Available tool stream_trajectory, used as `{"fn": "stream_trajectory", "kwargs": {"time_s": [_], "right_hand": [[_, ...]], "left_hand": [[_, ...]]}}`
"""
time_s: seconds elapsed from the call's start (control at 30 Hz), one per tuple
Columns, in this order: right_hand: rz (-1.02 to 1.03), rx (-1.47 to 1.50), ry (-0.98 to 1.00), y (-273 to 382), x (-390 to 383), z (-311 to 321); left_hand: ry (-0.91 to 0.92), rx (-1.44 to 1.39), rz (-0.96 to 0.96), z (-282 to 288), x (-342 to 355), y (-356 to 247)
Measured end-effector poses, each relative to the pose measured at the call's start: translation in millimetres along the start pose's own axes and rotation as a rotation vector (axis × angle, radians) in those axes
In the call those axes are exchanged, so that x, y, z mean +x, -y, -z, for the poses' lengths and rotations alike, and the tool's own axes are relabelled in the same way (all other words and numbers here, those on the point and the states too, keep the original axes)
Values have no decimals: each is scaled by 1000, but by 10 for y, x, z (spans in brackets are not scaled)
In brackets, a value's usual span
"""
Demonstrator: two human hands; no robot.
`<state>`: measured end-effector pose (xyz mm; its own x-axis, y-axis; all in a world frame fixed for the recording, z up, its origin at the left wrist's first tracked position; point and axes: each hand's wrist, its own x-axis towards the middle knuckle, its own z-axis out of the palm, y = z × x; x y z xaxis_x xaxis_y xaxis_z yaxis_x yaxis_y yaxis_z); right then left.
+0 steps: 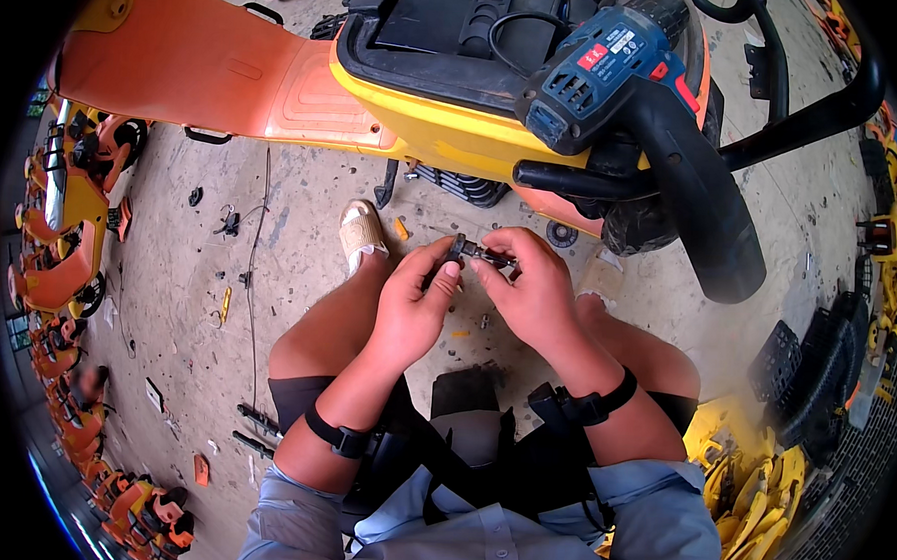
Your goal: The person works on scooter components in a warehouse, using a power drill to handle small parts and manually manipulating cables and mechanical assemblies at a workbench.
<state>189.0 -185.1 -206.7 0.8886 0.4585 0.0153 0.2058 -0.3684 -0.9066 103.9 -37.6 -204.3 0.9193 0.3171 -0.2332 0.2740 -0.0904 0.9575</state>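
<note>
Between my two hands is a small dark metal part (469, 248) with a round end and a narrower shaft. My left hand (414, 304) pinches the round end with thumb and fingers. The shaft side is gripped by the fingers of my right hand (526, 288), which partly cover it, so its exact kind is unclear. Just beyond the hands stands an orange and yellow scooter (416, 103) with a black seat-area compartment (419, 39). A blue and black cordless drill (618, 72) rests on top of it, its black handle pointing toward me.
Small loose parts and a yellow-handled tool (225, 304) lie on the concrete floor (195, 349). A thin cable (262, 212) runs along it. Orange scooters (80, 234) line the left side. At lower right are piled yellow panels (759, 494) and black plastic parts (820, 366). A black handlebar (806, 120) juts out right.
</note>
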Motion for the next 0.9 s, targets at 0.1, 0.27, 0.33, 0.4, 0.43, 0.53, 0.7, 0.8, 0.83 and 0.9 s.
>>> {"fn": "stream_trajectory", "kwargs": {"time_s": [0.1,0.27,0.33,0.4,0.43,0.53,0.7,0.8,0.83,0.9], "right_hand": [[-19,-5,59,22,-2,22],[-182,255,252,-49,24,63],[-301,409,384,-51,62,134],[-390,490,495,-33,94,187],[-435,531,550,-30,103,210],[-459,582,686,-45,110,271],[-551,592,744,11,105,303],[-500,474,694,-19,103,275],[-484,430,672,-28,103,264],[-439,316,616,-55,94,221]], "left_hand": [[-24,-65,27,11,9,76],[-37,-29,-28,58,27,135],[-33,58,-81,78,36,75],[-27,109,-128,88,33,44],[-24,135,-151,91,32,29],[-2,209,-222,94,35,-32],[27,325,-293,107,39,-103],[12,361,-312,96,42,-110],[7,376,-319,91,45,-114],[0,404,-311,81,27,-134]]}}
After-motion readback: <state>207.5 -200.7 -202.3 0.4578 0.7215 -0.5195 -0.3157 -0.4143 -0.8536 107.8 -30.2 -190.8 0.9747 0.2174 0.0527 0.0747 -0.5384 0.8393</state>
